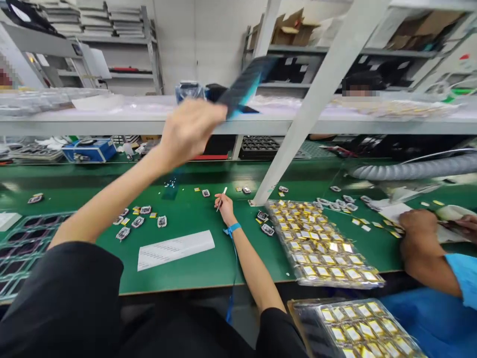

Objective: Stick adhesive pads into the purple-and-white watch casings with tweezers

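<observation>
Above the bench (201, 273) and close to the shelf (149, 126), our left hand (192, 129) is closed on one end of a dark panel (248, 79), which sticks out beyond the fingers, up and to the right. Blur hides the finger placing and what the panel is, though part of it shows bright blue. Lower, to the right of that hand, our right hand (225, 209) pinches a thin pale tool (224, 191), perhaps tweezers; whether it grips anything we cannot tell. To handle the panel well, we judge it best to hold it lightly by its edges and keep it clear of the post (294, 139) to the right. The tool is best kept pointed away from the panel's face, as a scratch seems the likeliest harm. We also do well to watch the cord of the band (233, 228) on our right wrist, which hangs beside the white sheet (175, 251) nearer us, and to keep our wrist off the modules (161, 222) left of that hand and the tray (337, 283) to its right. Further right, a co-worker's hand (417, 223) rests well apart from ours.
</observation>
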A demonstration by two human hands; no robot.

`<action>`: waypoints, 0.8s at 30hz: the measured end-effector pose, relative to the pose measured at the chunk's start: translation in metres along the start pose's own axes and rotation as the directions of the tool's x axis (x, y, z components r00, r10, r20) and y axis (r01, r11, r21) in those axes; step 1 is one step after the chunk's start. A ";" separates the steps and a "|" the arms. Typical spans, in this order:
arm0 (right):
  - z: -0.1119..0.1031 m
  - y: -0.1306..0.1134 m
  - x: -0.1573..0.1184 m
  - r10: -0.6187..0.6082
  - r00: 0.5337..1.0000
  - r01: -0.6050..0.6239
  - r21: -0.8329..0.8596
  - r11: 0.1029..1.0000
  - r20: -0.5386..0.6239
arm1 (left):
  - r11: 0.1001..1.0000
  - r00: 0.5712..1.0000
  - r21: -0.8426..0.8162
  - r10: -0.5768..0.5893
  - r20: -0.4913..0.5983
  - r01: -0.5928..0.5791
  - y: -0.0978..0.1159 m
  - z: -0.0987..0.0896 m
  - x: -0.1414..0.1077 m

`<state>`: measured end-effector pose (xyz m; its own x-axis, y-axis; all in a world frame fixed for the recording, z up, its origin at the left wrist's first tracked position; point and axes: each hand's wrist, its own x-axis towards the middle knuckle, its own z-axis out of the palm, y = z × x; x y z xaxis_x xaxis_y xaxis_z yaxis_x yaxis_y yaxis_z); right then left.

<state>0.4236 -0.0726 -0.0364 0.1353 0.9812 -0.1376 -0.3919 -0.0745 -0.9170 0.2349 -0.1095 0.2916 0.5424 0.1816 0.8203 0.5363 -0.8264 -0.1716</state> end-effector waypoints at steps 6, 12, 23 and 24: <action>-0.010 0.002 0.010 0.003 0.999 0.000 0.098 0.995 -0.035 | 0.953 0.954 -0.294 0.149 0.260 -0.069 0.047 0.011 -0.244; -0.019 0.007 0.016 0.023 0.998 -0.017 0.100 0.995 -0.063 | 0.930 0.923 -0.298 -0.095 0.373 0.216 0.054 -0.012 -0.351; -0.014 -0.006 -0.001 -0.074 0.997 0.075 0.047 0.996 -0.038 | 0.864 0.780 -0.099 -0.388 0.491 0.493 0.034 -0.053 -0.378; -0.013 -0.006 -0.002 -0.079 0.996 0.080 0.038 0.996 -0.039 | 0.856 0.765 -0.073 -0.414 0.494 0.511 0.033 -0.056 -0.380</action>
<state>0.4381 -0.0762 -0.0353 0.2009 0.9764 -0.0793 -0.4144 0.0114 -0.9100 0.0102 -0.2357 0.0048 0.5118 0.7443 0.4290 0.6894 -0.6538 0.3119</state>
